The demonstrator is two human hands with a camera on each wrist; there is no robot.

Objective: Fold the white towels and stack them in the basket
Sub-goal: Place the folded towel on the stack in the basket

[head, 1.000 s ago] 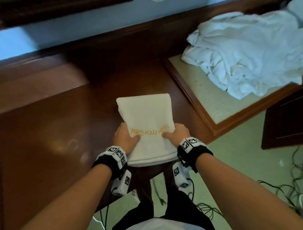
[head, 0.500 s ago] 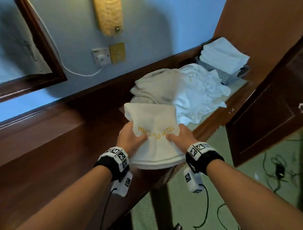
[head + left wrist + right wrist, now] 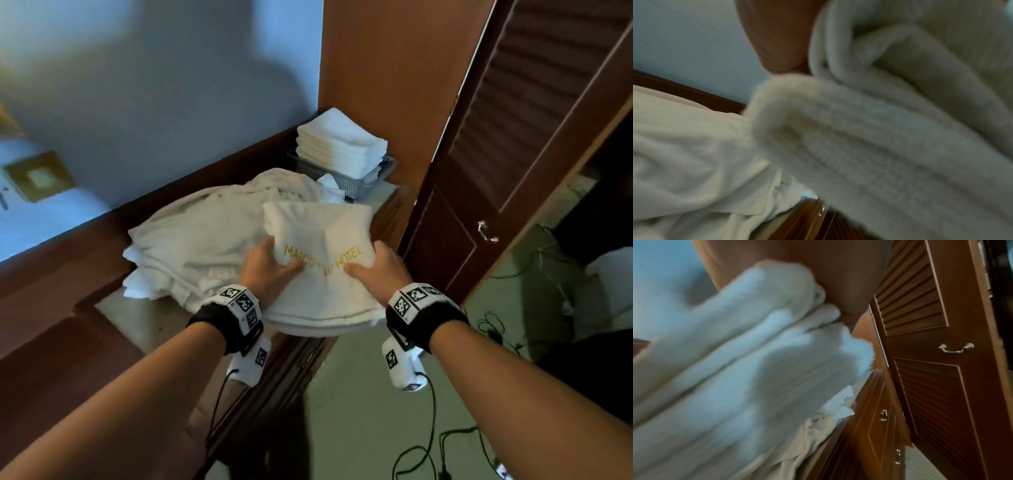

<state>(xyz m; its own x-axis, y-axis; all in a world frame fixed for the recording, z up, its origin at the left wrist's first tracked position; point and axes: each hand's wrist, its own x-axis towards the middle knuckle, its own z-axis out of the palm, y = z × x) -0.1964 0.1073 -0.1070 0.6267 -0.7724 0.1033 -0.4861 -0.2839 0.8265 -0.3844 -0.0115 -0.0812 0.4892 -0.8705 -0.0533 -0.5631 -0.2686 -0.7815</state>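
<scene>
I see the folded towel [image 3: 318,260], gold lettering up, carried between my two hands above the counter's front edge. My left hand [image 3: 265,269] grips its left side, thumb on top; my right hand [image 3: 380,265] grips the right side likewise. Beyond my left hand lies the heap of unfolded towels [image 3: 202,240]. Further ahead of my right hand the basket [image 3: 346,183] holds a stack of folded towels [image 3: 340,144].

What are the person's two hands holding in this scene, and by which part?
Both hold one folded white towel with gold lettering: the left hand grips its left side, the right hand its right side, thumbs on top beside the lettering.
</scene>
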